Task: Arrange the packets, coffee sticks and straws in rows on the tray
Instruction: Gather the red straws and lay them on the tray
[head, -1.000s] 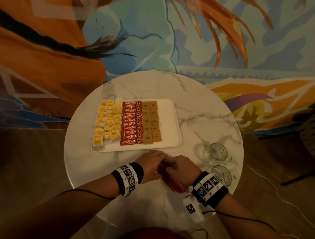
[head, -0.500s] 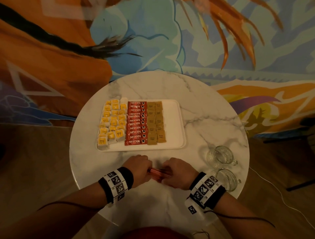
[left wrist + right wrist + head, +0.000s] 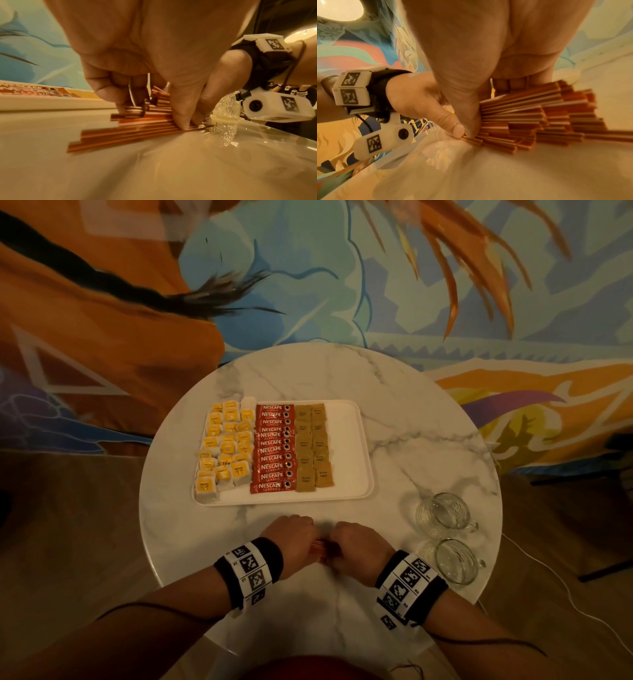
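A bundle of thin orange straws [image 3: 321, 548] [image 3: 130, 129] [image 3: 539, 121] lies on the marble table just in front of the white tray [image 3: 356, 460]. My left hand [image 3: 291, 537] and right hand [image 3: 359, 549] both grip the bundle from above, fingers and thumbs curled round it, knuckles nearly meeting. The straw ends stick out unevenly past each hand. On the tray lie rows of yellow packets [image 3: 226, 446], red Nescafe coffee sticks [image 3: 272, 448] and brown sugar packets [image 3: 313, 446]. The tray's right part is bare.
Two glass mugs [image 3: 443, 513] [image 3: 457, 559] stand at the table's right edge, close to my right wrist. The round marble table [image 3: 428, 440] ends just behind my wrists. A painted wall rises behind it.
The straw bundle has turned from slanting toward me to lying crosswise between my hands. Both hands have closed in over it, and less of the bundle shows.
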`<control>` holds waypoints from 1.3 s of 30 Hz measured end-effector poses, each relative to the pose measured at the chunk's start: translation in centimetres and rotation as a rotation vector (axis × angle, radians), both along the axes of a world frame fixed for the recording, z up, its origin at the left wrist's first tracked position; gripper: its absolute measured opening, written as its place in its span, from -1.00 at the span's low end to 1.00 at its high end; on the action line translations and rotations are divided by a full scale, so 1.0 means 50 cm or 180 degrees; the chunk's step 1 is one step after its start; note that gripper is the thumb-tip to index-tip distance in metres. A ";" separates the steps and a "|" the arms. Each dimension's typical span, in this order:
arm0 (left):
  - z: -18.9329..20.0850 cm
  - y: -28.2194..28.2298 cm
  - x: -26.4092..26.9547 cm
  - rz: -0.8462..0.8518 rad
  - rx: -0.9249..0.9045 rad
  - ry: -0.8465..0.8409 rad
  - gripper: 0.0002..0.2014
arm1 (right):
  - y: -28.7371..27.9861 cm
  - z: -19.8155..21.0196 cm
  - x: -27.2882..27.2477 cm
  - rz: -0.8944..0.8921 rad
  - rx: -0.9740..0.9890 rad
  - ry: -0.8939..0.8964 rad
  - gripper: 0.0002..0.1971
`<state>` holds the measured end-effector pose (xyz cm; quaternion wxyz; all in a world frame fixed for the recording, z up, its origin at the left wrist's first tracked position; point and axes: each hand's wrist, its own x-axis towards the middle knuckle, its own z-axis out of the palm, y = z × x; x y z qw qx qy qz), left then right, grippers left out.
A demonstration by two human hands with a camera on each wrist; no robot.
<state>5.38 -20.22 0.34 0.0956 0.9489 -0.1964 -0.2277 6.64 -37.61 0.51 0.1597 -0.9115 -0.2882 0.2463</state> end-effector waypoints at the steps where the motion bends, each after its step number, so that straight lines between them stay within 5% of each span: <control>1: 0.001 0.000 0.001 0.0016 -0.0015 0.0014 -0.78 | 0.001 0.001 0.000 -0.0008 -0.0013 -0.0005 -0.73; 10: 0.018 0.012 0.012 0.0127 -0.0163 0.0135 -0.83 | 0.003 0.002 0.019 -0.0002 -0.0054 -0.0004 -0.80; 19: 0.014 0.059 0.038 0.0628 -0.0957 0.0406 -0.86 | 0.010 0.000 0.034 -0.0060 0.0117 0.0295 -0.68; 27: 0.032 0.098 0.054 0.2251 -0.3121 0.0779 -0.80 | 0.002 0.023 0.063 -0.0236 0.0885 0.0531 -0.76; 31: 0.045 0.090 0.051 0.3074 -0.4396 0.1253 -0.56 | 0.012 0.044 0.074 -0.0433 0.1338 0.0697 -0.92; 39: 0.077 0.020 0.049 0.2488 -0.4384 0.1037 -0.69 | 0.049 0.079 0.086 -0.0385 0.1761 0.1255 -0.88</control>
